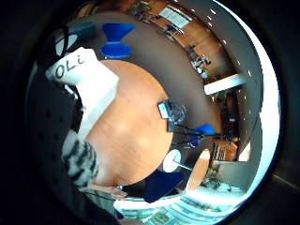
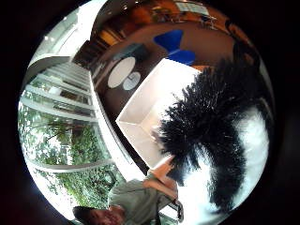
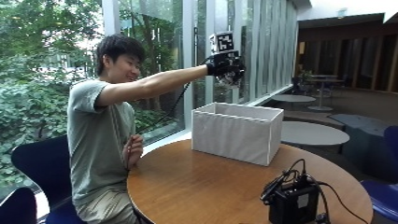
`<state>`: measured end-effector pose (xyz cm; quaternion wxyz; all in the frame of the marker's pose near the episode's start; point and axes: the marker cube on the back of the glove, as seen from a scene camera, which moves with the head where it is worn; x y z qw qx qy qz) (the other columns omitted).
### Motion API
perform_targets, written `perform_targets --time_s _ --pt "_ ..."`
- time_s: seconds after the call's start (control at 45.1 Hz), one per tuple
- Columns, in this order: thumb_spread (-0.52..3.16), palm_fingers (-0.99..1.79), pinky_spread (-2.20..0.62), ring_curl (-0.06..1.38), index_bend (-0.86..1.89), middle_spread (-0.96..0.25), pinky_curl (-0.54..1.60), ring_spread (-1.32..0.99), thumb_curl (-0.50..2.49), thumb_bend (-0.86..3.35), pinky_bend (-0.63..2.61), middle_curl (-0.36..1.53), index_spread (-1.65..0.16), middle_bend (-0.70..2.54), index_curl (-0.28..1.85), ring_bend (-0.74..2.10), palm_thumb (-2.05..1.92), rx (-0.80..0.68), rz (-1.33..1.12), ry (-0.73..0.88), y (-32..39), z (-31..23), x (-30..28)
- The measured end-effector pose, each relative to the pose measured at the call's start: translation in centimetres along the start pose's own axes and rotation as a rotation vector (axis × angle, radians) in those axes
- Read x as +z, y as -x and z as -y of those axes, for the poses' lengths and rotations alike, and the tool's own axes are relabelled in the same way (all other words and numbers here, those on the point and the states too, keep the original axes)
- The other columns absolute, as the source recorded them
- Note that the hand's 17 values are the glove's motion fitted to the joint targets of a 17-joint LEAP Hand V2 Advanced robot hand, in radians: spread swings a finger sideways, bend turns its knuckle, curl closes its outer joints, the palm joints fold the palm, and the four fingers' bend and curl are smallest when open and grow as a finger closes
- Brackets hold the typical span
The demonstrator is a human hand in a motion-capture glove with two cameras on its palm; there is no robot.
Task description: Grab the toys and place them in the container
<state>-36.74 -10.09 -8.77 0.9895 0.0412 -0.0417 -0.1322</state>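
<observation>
From the outside view I logged a seated person (image 3: 103, 140) on a blue chair (image 3: 34, 163) at the left edge of the round wooden table (image 3: 205, 186), window and greenery behind. The bare left hand (image 3: 132, 151) was raised near the chest, just above the table's rim, holding nothing I could see.

The right arm was stretched out level, and the gloved right hand (image 3: 225, 70) was high above the white fabric container (image 3: 236, 131), well clear of its rim. Its fingers were curled round a black-and-white furry plush toy (image 3: 231, 78), which hung partly below the hand, over the container's open top.

The thumb-side palm view confirmed this: the toy's black and white fur (image 2: 220, 136) filled much of the picture, close to the palm, with the container's open mouth (image 2: 140, 119) beneath it. I could make out something small against an inside wall of the container but could not tell what it was. In the little-finger-side view a striped patch of the toy (image 1: 80, 159) showed beside the container's wall (image 1: 93, 89), with bare tabletop beyond.

The container stood upright toward the far side of the table. Nearer the right, a black device with cables (image 3: 292, 198) sat on the table near its front edge, well apart from the container.
</observation>
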Motion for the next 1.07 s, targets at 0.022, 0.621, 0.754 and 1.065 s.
perform_targets --time_s 0.022,0.621,0.754,1.065 --pt "0.66 0.83 -0.38 0.65 0.63 -0.24 0.58 -0.42 0.87 -0.01 1.22 0.78 -0.31 0.61 0.86 0.99 0.57 0.055 0.012 0.003 0.8 0.5 0.1" --pt "0.97 0.40 -0.33 0.65 0.48 -0.23 0.51 -0.36 0.77 -0.05 1.06 0.79 -0.33 0.59 0.92 0.82 0.37 -0.126 -0.049 0.193 12.6 2.5 7.6" --pt "1.07 -0.17 -0.15 0.55 0.34 -0.23 0.49 -0.21 0.63 -0.10 1.03 0.77 -0.32 0.64 0.85 0.37 0.08 -0.182 -0.022 0.259 12.6 1.4 8.0" --pt "1.10 -0.20 0.02 0.38 0.16 -0.12 0.38 -0.05 0.45 -0.07 0.84 0.52 -0.28 0.15 0.64 0.15 -0.07 -0.321 -0.001 0.214 11.3 -1.4 8.7"
